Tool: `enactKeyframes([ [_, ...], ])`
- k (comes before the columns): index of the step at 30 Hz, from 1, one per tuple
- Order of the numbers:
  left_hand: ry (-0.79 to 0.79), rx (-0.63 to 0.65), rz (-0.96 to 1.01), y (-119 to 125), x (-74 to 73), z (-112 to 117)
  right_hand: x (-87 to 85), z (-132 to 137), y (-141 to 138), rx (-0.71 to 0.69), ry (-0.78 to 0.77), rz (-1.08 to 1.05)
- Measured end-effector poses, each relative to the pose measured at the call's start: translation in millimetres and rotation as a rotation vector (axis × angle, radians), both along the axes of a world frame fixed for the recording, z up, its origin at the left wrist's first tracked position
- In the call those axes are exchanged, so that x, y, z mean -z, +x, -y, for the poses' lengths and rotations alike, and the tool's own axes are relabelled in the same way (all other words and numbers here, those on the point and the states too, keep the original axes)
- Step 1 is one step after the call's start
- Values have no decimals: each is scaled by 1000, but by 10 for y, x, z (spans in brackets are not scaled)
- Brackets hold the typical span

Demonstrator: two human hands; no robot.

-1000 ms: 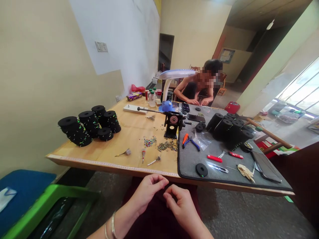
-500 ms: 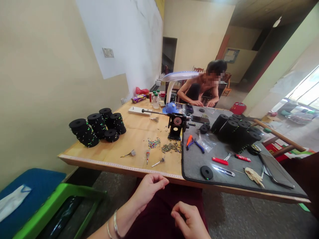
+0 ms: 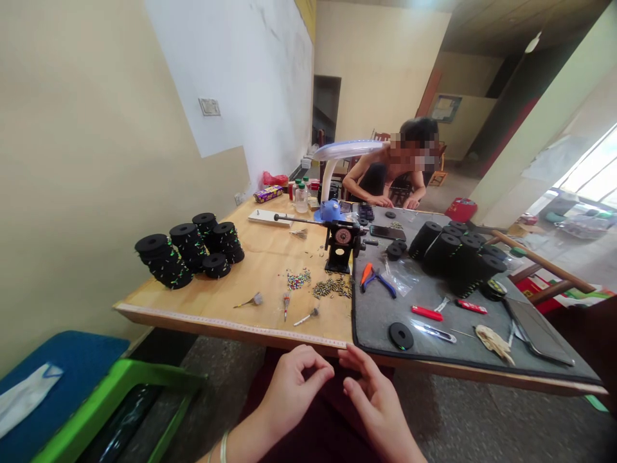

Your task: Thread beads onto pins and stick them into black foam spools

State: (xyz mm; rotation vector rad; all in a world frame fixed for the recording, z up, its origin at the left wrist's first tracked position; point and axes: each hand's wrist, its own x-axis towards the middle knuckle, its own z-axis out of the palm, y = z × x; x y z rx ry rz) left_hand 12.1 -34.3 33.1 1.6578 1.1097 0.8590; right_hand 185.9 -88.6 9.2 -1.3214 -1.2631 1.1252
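Note:
My left hand [image 3: 299, 388], a bangle at its wrist, is held over my lap just below the table's front edge. Its thumb and forefinger are pinched together; anything between them is too small to make out. Close beside it is my right hand [image 3: 373, 393], thumb and fingers apart and nothing visible in them. On the wood beyond lie three small bundles of thin pieces: a grey one [image 3: 251, 300], a red-tipped one [image 3: 286, 305] and a white-stemmed one [image 3: 307, 316]. Behind them are a pile of coloured beads [image 3: 299, 279] and a pile of small dark brassy pieces [image 3: 332, 287].
Black foam spools [image 3: 186, 244] stand stacked at left, more [image 3: 448, 251] at right. A black winding device [image 3: 340, 247] and a lamp [image 3: 330, 209] stand mid-table. Pliers [image 3: 378, 281], a red-handled knife [image 3: 427, 313] and a foam disc [image 3: 401, 335] lie on the grey mat. A person [image 3: 385, 173] sits opposite.
My right hand has risen towards my left hand and its curled fingers have spread. My left hand stays pinched and has shifted slightly down and to the right.

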Motion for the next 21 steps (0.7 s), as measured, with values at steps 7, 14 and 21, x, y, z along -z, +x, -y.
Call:
enactKeyframes([
  [7,128,-50,-98,-17,29,68,68,-217,-312,-187,-188,-320],
  [14,52,-87,-65,-117,24,-47,112,-143,-310,-147,-87,53],
  [21,327,-382,-274,-444,23,-560,312,-102,-260,-36,-210,-101],
])
